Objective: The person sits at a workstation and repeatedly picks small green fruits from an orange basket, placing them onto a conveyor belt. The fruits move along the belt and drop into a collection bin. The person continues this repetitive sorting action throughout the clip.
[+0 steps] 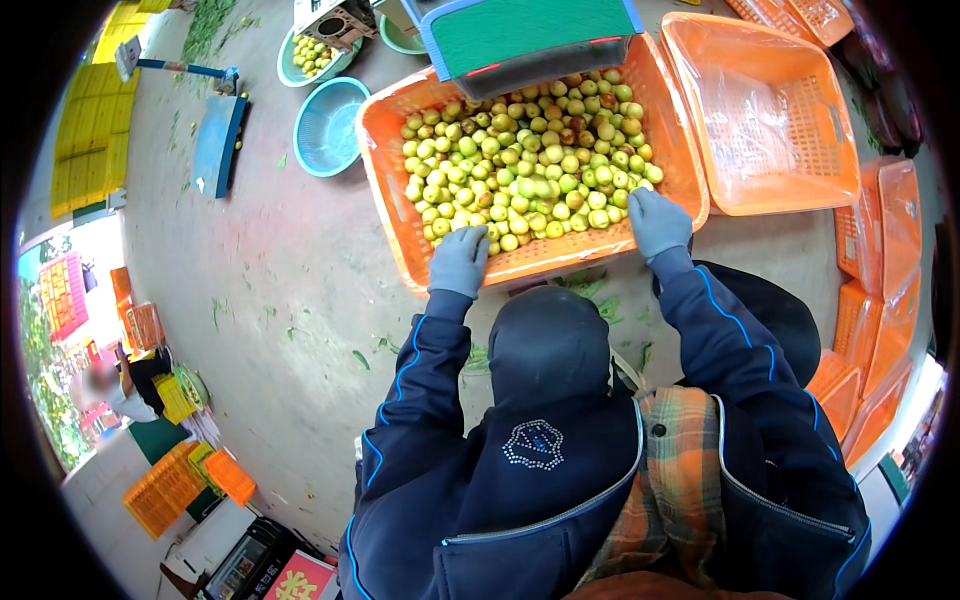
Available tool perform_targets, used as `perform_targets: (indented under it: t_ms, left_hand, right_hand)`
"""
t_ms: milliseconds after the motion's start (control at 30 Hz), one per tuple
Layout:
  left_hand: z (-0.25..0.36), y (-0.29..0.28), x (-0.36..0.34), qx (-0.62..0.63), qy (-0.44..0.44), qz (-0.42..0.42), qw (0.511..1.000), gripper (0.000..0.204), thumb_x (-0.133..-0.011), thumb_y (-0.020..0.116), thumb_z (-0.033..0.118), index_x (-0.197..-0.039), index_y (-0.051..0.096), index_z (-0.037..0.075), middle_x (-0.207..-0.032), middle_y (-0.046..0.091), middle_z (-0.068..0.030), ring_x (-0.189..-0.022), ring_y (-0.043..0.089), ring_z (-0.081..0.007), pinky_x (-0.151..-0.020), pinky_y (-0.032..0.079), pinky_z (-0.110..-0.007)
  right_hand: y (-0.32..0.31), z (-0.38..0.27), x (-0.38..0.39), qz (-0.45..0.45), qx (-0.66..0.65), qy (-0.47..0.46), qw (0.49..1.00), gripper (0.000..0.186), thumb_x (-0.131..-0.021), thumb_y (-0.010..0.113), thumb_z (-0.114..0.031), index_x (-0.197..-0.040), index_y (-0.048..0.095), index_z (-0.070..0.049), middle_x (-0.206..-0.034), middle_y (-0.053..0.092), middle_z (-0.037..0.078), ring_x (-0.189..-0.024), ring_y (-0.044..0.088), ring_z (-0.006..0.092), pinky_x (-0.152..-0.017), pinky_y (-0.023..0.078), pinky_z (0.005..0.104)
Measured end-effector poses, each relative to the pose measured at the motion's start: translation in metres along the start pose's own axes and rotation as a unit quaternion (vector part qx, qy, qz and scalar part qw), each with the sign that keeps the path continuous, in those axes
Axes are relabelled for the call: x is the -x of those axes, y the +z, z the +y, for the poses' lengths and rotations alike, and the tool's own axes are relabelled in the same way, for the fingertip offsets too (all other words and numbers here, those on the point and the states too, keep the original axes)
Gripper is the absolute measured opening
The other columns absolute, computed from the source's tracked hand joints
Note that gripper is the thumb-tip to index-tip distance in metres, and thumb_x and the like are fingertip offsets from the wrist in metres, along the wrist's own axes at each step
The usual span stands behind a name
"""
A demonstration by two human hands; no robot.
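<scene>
Many small round yellow-green fruits (520, 160), like jujubes, fill a large orange plastic basket (400, 240) with a clear liner. Some carry brown patches. In a grey glove, my left hand (458, 262) is at the near left part of the basket, over its rim and against the fruit; its fingers are curled together. My right hand (660, 225), gloved alike, reaches over the near right rim to the edge of the fruit, fingers drawn in. Whatever either hand may hold is hidden. One fruit in the middle of the heap is blurred.
A green-topped machine chute (535, 40) overhangs the basket's far side. To the right stands another lined orange basket (770, 190), with stacked orange crates (880, 240) beyond. A blue plastic basin (330, 125) and a blue platform scale (220, 145) are on the left. Leaves litter the floor.
</scene>
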State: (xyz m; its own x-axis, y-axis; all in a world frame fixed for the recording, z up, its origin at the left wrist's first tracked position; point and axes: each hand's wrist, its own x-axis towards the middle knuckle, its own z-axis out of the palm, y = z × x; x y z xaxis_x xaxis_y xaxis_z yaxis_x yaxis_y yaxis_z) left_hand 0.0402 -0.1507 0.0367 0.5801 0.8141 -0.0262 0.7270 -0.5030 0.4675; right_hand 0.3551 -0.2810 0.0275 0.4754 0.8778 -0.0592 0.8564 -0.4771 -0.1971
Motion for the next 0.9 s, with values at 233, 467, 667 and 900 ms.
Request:
perform_targets:
  t_ms: [233, 467, 667, 900]
  left_hand:
    - [0.002, 0.005, -0.001, -0.024, -0.018, -0.006, 1.000, 0.019, -0.090, 0.061, 0.022, -0.106, 0.066, 0.013, -0.098, 0.067, -0.0102, -0.091, 0.063, -0.0306, -0.078, 0.051, -0.042]
    - [-0.007, 0.012, 0.005, -0.073, -0.023, -0.022, 0.997, 0.019, -0.092, 0.058, 0.026, -0.102, 0.066, 0.012, -0.093, 0.067, -0.0106, -0.087, 0.063, -0.0314, -0.076, 0.051, -0.044]
    - [-0.003, 0.016, 0.003, -0.082, -0.046, -0.025, 0.995, 0.018, -0.092, 0.058, 0.029, -0.099, 0.066, 0.015, -0.089, 0.067, -0.0094, -0.086, 0.063, -0.0313, -0.071, 0.051, -0.046]
    - [-0.009, 0.019, 0.000, -0.084, -0.025, -0.013, 0.996, 0.019, -0.091, 0.058, 0.028, -0.101, 0.067, 0.014, -0.091, 0.067, -0.0096, -0.088, 0.063, -0.0310, -0.075, 0.051, -0.045]
  right_hand:
    - [-0.003, -0.001, -0.004, -0.058, -0.005, 0.031, 0.998, 0.028, -0.093, 0.048, -0.036, -0.088, 0.063, -0.013, -0.082, 0.069, 0.010, -0.077, 0.067, 0.0325, -0.065, 0.051, 0.0497]
    - [-0.001, 0.000, -0.009, -0.105, 0.003, 0.035, 0.994, 0.029, -0.091, 0.049, -0.035, -0.084, 0.066, -0.012, -0.080, 0.069, 0.015, -0.075, 0.067, 0.0360, -0.067, 0.051, 0.0510]
    - [-0.004, 0.000, -0.006, -0.096, 0.000, 0.021, 0.995, 0.029, -0.091, 0.050, -0.034, -0.082, 0.066, -0.012, -0.079, 0.069, 0.013, -0.076, 0.067, 0.0340, -0.068, 0.052, 0.0503]
    - [0.003, 0.003, -0.008, -0.083, 0.007, 0.016, 0.996, 0.028, -0.090, 0.049, -0.034, -0.083, 0.067, -0.013, -0.079, 0.069, 0.015, -0.075, 0.067, 0.0345, -0.068, 0.052, 0.0506]
